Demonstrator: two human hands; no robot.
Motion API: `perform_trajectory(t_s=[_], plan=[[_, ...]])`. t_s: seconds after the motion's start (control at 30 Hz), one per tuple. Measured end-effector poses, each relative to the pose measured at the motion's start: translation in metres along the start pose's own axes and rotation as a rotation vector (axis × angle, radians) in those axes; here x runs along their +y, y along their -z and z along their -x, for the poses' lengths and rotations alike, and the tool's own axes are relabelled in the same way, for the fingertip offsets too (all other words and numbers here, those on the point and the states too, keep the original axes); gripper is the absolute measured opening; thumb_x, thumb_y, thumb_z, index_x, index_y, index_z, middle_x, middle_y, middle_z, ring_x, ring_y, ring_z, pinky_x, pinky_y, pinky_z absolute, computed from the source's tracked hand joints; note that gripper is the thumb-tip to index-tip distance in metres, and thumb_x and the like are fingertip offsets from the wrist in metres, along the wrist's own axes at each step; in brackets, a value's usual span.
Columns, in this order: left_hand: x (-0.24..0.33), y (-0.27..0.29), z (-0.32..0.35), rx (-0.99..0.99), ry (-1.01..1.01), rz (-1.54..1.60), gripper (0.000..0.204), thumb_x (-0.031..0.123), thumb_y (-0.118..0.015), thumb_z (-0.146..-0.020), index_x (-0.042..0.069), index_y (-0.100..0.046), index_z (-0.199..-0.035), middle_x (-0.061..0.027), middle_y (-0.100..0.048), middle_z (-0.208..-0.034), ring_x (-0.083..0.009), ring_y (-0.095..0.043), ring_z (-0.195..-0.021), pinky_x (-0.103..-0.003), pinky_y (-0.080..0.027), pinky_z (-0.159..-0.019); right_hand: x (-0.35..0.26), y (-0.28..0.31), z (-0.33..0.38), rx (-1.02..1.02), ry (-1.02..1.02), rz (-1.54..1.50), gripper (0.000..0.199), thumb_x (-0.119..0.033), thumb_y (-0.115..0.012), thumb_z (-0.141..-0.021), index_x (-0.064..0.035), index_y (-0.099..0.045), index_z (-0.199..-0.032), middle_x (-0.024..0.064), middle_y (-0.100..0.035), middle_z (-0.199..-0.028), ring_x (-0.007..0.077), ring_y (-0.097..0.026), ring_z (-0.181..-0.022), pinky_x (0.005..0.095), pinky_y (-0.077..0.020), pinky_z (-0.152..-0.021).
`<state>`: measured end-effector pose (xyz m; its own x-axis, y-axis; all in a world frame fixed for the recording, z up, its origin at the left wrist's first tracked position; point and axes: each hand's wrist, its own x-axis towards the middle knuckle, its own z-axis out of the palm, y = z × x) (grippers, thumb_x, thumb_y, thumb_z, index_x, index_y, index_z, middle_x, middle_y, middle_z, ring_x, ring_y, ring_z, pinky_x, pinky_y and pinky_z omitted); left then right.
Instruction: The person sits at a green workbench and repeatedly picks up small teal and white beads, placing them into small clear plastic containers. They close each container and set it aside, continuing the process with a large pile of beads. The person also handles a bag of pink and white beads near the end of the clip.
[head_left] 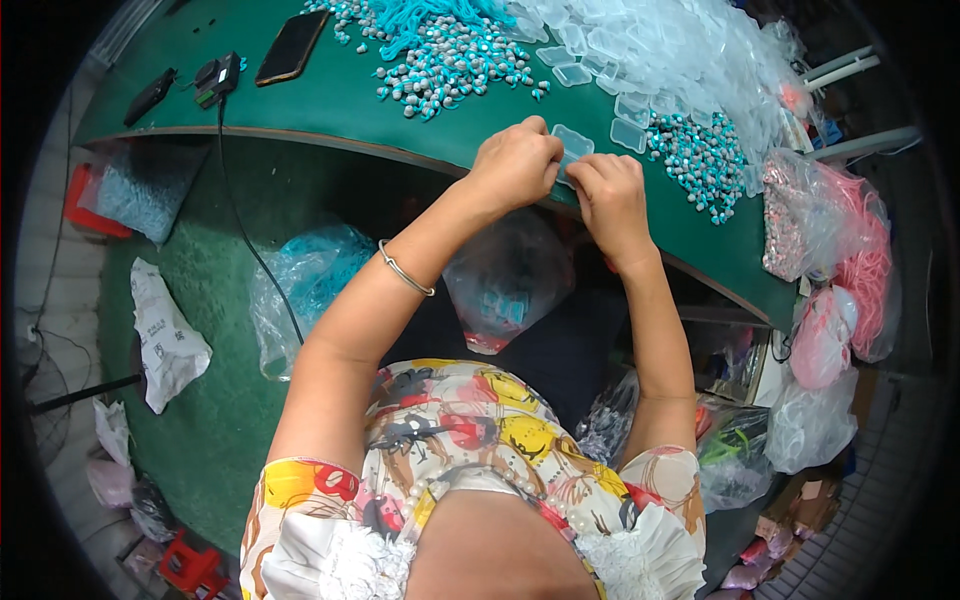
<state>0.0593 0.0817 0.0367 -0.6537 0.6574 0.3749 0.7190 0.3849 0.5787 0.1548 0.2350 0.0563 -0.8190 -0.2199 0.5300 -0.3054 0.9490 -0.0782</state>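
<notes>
A small clear plastic case (573, 140), its lid folded open, is held at the front edge of the green table (330, 105). My left hand (516, 165) is closed with its thumb and fingertips pinching the case's left side. On the right side, the bent fingers of my right hand (614, 204) grip the same case. My fingers partly cover it, so whether anything lies inside cannot be seen. Beyond my left hand spreads a pile of small turquoise-and-grey beads (440, 75). A second pile of such beads (700, 160) lies right of my right hand.
A heap of clear cases (660, 50) covers the back right. Turquoise cords (415, 25) top the left pile. A phone (292, 48) and a small black device with a cable (218, 80) lie at left. Below the table edge hangs a clear bag (505, 265). Pink cords (865, 255) hang at right.
</notes>
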Motion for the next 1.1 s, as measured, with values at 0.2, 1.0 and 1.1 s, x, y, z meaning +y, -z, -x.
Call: perform_trajectory(t_s=[0.2, 1.0, 1.1], plan=[[-0.002, 0.001, 0.010, 0.069, -0.037, 0.039, 0.025, 0.017, -0.067, -0.079, 0.007, -0.068, -0.103, -0.0144, -0.060, -0.090, -0.0352, -0.063, -0.085, -0.047, -0.052, -0.073, -0.006, 0.007, 0.008, 0.008, 0.091, -0.003, 0.022, 0.000, -0.063, -0.074, -0.0070, -0.066, -0.095, 0.0052, -0.065, -0.093, 0.0251, -0.062, -0.092, 0.0406, -0.0426, -0.084], [-0.053, 0.030, 0.020, 0.142, -0.166, -0.017, 0.045, 0.040, -0.078, -0.072, 0.012, -0.064, -0.104, -0.0065, -0.058, -0.090, -0.0275, -0.058, -0.091, -0.040, -0.046, -0.079, 0.034, -0.138, -0.234, -0.110, -0.443, -0.013, 0.029, -0.029, -0.071, -0.084, -0.0099, -0.072, -0.105, 0.0134, -0.072, -0.100, 0.0331, -0.069, -0.094, 0.0469, -0.0526, -0.080], [-0.052, 0.029, 0.021, 0.143, -0.154, -0.008, 0.046, 0.039, -0.079, -0.071, 0.012, -0.064, -0.105, -0.0064, -0.058, -0.093, -0.0273, -0.058, -0.093, -0.040, -0.045, -0.080, 0.044, -0.149, -0.237, -0.088, -0.506, -0.131, 0.027, -0.029, -0.072, -0.080, -0.0119, -0.074, -0.101, 0.0147, -0.072, -0.102, 0.0341, -0.069, -0.095, 0.0466, -0.0527, -0.080]])
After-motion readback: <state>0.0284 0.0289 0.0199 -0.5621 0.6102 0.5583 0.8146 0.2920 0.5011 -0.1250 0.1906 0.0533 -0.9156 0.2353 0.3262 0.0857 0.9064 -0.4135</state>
